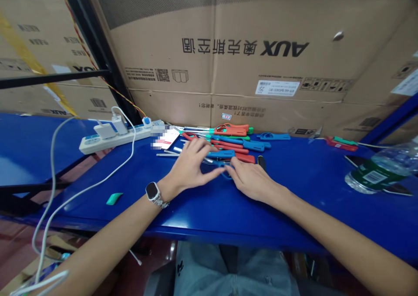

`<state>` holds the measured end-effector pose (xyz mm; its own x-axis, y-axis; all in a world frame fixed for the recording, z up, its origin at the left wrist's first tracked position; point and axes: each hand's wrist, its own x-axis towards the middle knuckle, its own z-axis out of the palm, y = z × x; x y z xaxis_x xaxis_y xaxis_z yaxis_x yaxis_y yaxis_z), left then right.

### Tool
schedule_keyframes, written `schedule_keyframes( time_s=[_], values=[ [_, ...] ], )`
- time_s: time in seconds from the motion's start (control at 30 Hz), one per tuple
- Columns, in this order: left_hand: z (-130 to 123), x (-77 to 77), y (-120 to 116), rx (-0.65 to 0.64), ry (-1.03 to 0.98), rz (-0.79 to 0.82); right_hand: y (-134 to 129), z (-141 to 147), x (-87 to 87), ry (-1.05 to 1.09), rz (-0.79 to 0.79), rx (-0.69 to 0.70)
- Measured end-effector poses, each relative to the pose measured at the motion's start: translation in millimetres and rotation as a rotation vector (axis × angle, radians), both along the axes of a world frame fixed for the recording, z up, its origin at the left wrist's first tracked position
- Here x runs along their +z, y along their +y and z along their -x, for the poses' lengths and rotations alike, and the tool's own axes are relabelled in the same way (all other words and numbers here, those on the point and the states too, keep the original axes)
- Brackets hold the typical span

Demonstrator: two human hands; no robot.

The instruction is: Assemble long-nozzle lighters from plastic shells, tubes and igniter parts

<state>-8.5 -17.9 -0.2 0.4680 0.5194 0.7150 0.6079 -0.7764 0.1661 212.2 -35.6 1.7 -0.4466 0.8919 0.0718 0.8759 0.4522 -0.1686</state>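
A pile of long-nosed gas lighters in red, blue and green lies across the back of the blue table, with a red lighter (230, 130) at the rear. My left hand (192, 163), wearing a watch (153, 192), reaches over the metal tubes with its fingers apart. Its thumb points at the fingertips of my right hand (253, 178). The right fingers are pressed together at a blue lighter (226, 174), whose trigger loop shows between the two hands. Just beyond them are another blue lighter (222, 154) and a red handle (245, 158). The right fingertips are partly hidden.
A power strip (88, 145) with plugged-in chargers and loose white cables sits at left. A green piece (113, 199) lies near the left front. At right stand a water bottle (375, 174) and a red lighter (341, 144). Large cardboard boxes (228, 82) wall off the back.
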Motion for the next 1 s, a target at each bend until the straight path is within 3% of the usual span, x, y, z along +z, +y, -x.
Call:
schedule_keyframes(
  time_s=[0.07, 0.1, 0.23, 0.33, 0.53, 0.63, 0.7, 0.77, 0.83, 1.0],
  values=[
    [0.1, 3.2, 0.8, 0.091, -0.242, -0.036, 2.2, -2.8, 0.8, 0.127, 0.056, -0.129],
    [-1.1, 3.0, 1.5, 0.125, -0.336, 0.028, 3.3, -2.5, 0.1, 0.195, 0.071, -0.177],
    [-14.7, -5.5, 4.1, 0.066, -0.428, 0.628, 4.7, 11.3, -9.7, 0.461, 0.096, -0.144],
    [-25.2, -11.1, 4.9, -0.065, -0.517, 0.834, 2.8, 28.7, -17.8, 0.605, 0.089, -0.064],
    [-11.4, -4.0, 13.6, -0.163, -0.794, 0.921, 6.4, 46.2, -5.7, 0.654, 0.182, 0.027],
    [14.9, 7.4, 22.1, -0.206, -0.865, 1.017, 23.8, 46.7, 6.7, 0.628, 0.083, -0.012],
    [36.0, 15.4, 25.2, -0.211, -0.808, 1.093, 42.8, 50.4, 11.9, 0.545, -0.042, -0.052],
    [55.9, 21.9, 25.4, -0.188, -0.713, 1.128, 64.4, 59.4, 13.9, 0.487, -0.099, 0.019],
    [71.2, 25.9, 23.8, -0.166, -0.644, 1.134, 84.4, 73.3, 13.6, 0.435, -0.041, 0.187],
    [84.2, 25.4, 22.9, -0.110, -0.572, 1.119, 113.8, 113.7, 12.6, 0.195, -0.004, 0.266]
  ],
)
